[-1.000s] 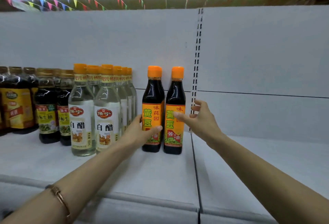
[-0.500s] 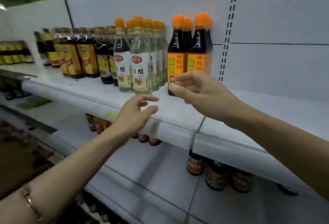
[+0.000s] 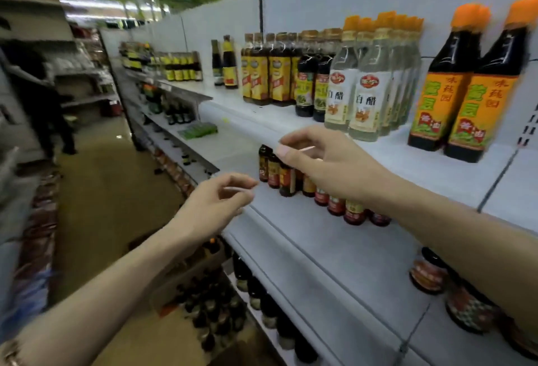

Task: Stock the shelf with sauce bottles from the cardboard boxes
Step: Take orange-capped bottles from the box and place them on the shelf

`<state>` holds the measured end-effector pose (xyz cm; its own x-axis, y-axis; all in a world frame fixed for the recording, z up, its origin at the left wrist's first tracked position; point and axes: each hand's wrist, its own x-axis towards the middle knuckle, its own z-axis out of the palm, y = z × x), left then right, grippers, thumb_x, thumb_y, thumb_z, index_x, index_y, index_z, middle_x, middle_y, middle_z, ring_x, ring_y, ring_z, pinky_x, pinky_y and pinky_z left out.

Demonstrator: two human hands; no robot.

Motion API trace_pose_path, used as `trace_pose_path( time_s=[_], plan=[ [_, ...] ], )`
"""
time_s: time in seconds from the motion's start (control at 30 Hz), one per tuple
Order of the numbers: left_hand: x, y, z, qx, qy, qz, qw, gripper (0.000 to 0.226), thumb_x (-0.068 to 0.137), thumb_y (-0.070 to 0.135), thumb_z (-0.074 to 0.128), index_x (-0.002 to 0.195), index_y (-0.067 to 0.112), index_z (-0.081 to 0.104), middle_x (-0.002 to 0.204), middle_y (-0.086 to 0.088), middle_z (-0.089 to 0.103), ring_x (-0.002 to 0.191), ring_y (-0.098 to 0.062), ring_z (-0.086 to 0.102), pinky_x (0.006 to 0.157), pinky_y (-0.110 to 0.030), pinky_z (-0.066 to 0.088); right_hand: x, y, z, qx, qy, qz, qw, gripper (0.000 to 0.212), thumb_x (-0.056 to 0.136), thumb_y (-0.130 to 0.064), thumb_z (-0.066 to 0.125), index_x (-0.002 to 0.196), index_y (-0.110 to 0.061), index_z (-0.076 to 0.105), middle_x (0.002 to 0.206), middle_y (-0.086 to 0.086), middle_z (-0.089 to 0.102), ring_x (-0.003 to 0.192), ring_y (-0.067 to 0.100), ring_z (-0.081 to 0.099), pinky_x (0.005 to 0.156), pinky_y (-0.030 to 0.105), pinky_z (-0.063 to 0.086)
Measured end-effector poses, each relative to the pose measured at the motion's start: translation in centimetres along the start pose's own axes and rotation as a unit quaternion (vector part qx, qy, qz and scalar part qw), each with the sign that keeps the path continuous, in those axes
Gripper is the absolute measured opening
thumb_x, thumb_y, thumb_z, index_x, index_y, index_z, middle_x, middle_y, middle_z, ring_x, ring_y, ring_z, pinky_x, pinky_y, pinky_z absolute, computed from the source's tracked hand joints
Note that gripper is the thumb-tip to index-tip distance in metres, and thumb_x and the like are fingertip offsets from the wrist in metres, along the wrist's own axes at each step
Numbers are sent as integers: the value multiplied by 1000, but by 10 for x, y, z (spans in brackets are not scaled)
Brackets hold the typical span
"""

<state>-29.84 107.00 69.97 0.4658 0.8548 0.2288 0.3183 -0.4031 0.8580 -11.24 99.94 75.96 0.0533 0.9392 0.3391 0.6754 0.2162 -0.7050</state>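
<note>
Below both empty, loose-fingered hands, a cardboard box (image 3: 186,284) holds dark bottles (image 3: 209,316).

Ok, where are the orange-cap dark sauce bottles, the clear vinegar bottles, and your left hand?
orange-cap dark sauce bottles (image 3: 433,109): head view, on the front bottle's orange label.
clear vinegar bottles (image 3: 365,101): head view, on the white label.
left hand (image 3: 212,205): head view, back of the hand.

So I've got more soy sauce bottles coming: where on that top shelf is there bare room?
Bare shelf runs along the front edge, ahead of the white vinegar bottles and orange-capped soy sauce bottles. Left of the yellow-labelled bottles is open too. Between those groups the bottles stand tightly packed. Both hands, left hand and right hand, hold nothing.
</note>
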Motion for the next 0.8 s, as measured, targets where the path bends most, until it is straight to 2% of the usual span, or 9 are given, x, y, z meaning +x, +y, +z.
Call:
trace_pose_path(
  time_s=[0.13,0.23,0.3,0.43,0.6,0.8],
  plan=[
    [-16,-37,-58,25,25,-15,999,12,93,22,62,101,28,66,102,9,68,90,1,63,73,-10,49,27,-27,58,10,-49,-4,999,39,91,-50,55,118,-22,58,104,-12,63,90,3,60,74,24,47],
    [-24,-68,-111,45,44,-19,998,12,92,24,63,101,29,67,100,13,68,89,6,62,71,-5,45,48,-52,107,15,-72,-7,997,40,92,-50,54,120,-22,58,107,-13,61,96,3,60,80,24,51],
    [-26,-89,-149,65,38,-13,997,11,92,24,62,100,32,65,101,16,67,89,11,60,70,-2,42,66,-71,141,8,-77,-16,997,40,92,-51,54,121,-23,57,110,-13,60,101,4,59,84,20,50],
    [-24,-132,-217,91,44,-6,995,12,91,23,63,99,32,65,101,16,68,91,11,60,75,-5,43,105,-105,209,-10,-93,-46,995,44,93,-53,52,125,-23,57,116,-11,61,105,4,58,79,10,44],
    [-25,-185,-280,99,55,-32,993,12,92,25,62,98,35,64,99,19,66,92,10,60,76,-7,43,150,-132,291,9,-124,-54,991,47,92,-54,51,127,-24,55,117,-10,60,105,5,58,78,16,46],
    [1,-265,-325,104,67,-75,989,14,93,26,61,105,30,62,104,16,63,98,2,59,81,-10,47,207,-118,362,-7,-177,-30,984,50,93,-55,48,132,-25,52,120,-12,58,109,4,55,91,22,45]
  ],
)
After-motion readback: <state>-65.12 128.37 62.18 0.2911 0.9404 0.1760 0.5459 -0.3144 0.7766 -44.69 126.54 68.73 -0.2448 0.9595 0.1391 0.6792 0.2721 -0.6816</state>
